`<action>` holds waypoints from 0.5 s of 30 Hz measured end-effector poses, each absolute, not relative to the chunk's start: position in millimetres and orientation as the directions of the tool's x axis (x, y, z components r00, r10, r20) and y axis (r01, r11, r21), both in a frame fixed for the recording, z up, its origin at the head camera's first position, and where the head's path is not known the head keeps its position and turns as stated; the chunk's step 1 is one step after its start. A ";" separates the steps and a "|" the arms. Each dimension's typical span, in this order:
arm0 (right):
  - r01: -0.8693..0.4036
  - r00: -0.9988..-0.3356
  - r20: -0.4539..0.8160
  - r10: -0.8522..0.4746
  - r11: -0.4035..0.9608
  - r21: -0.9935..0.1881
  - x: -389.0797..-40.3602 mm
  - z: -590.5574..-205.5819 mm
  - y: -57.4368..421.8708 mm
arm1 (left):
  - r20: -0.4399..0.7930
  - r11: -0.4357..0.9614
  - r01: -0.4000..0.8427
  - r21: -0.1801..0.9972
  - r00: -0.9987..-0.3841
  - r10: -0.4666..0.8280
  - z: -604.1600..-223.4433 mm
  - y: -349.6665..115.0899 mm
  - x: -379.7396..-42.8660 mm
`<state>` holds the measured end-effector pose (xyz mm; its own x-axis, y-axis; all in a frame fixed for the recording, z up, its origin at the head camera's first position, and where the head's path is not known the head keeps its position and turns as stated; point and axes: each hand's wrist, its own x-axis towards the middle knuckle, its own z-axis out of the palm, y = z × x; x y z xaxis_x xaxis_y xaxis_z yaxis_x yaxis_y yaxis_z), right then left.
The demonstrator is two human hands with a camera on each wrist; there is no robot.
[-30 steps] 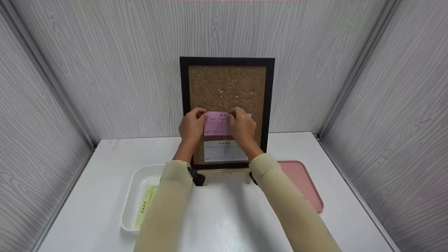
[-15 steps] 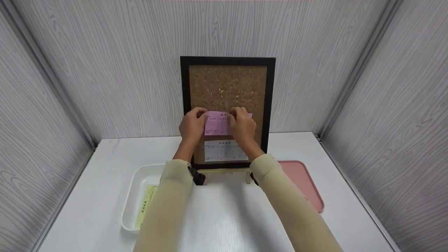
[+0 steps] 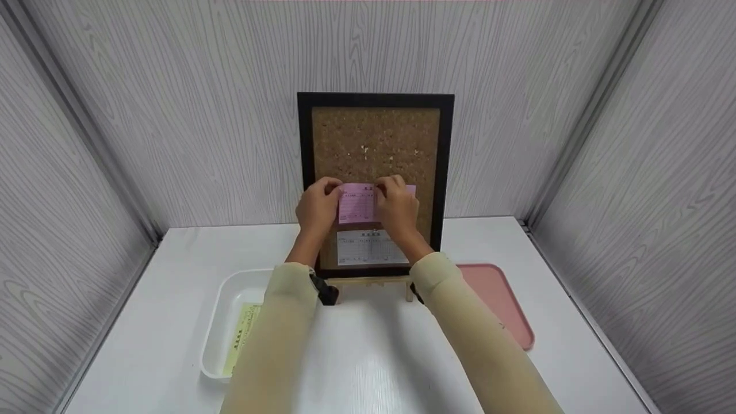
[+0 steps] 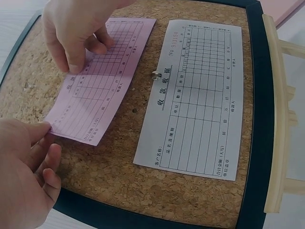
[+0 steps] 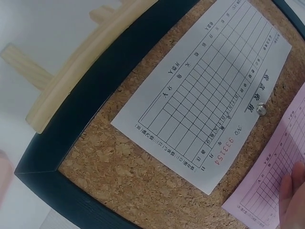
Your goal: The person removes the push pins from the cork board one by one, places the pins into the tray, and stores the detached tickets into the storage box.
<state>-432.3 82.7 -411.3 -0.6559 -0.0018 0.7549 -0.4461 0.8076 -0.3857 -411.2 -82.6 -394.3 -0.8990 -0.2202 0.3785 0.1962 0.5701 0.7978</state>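
Pink slip point(image 3: 356, 207) at cork board point(image 3: 374, 135), just above white slip point(image 4: 198, 105); long edges roughly parallel. Left hand point(image 3: 317, 208): thumb and finger pinch upper left corner. Right hand point(image 3: 398, 208): thumb and finger pinch top edge, near middle; whether pin hidden in grip, cannot tell. White slip bears metal pin point(image 5: 261, 109) at top edge; none visible on pink slip. Advised: light, even tension between hands; top edge level; paper flat against cork board before pressing near top centre.
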 end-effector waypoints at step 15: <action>-0.461 -0.684 0.729 -0.011 0.781 -0.421 -432.9 -412.7 86.2 | 0.384 0.549 0.213 0.808 -0.897 -0.218 -395.6 -84.5 -411.0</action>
<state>-432.9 86.2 -412.7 -0.6845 -0.0108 0.7289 -0.4611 0.7809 -0.4214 -411.0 -84.5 -395.6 -0.8971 -0.2179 0.3844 0.2131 0.5488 0.8083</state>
